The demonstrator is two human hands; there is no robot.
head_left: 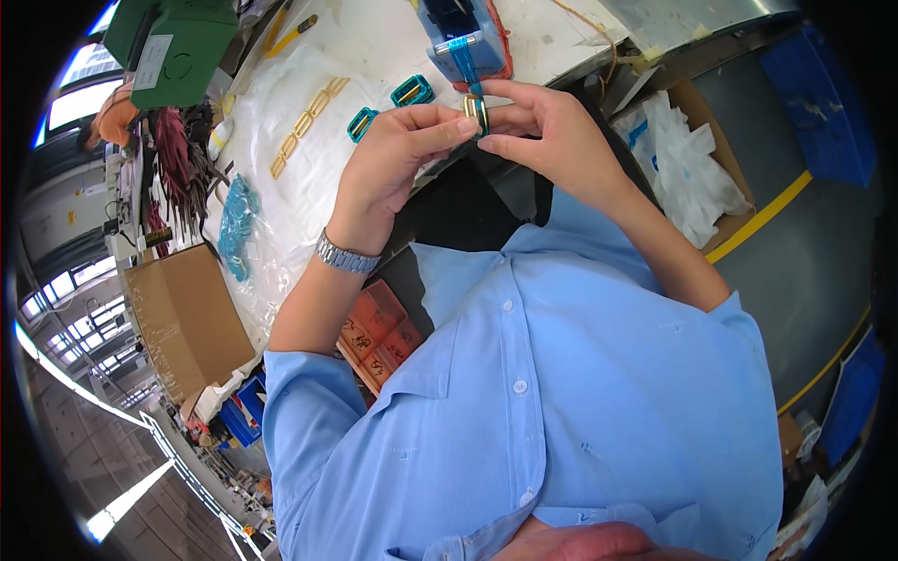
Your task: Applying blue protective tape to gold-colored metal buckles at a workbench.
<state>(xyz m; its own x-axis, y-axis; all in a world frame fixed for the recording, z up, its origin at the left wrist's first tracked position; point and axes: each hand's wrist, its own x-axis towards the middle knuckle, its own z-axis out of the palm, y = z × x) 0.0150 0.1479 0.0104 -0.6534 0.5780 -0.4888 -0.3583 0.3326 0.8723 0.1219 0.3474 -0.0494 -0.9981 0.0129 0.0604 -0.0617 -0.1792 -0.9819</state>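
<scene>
Both my hands meet at the table edge, pinching one small gold-coloured ring-shaped part (476,114) wound with blue tape. My left hand (398,159), with a metal watch on the wrist, grips it from the left with thumb and forefinger. From the right, my right hand (547,131) holds the same part. A strip of blue tape (465,58) runs up from the part to a blue tape dispenser (460,28) on the table. Two finished teal-wrapped parts (412,91) (361,123) lie just left of my hands.
The white table (374,42) carries a row of bare gold parts (309,122), a clear bag of teal pieces (236,224) and a green box (173,42). A cardboard box (182,318) stands at the left, an orange tray (374,337) below the table edge, and a box of white bags (678,159) on the right.
</scene>
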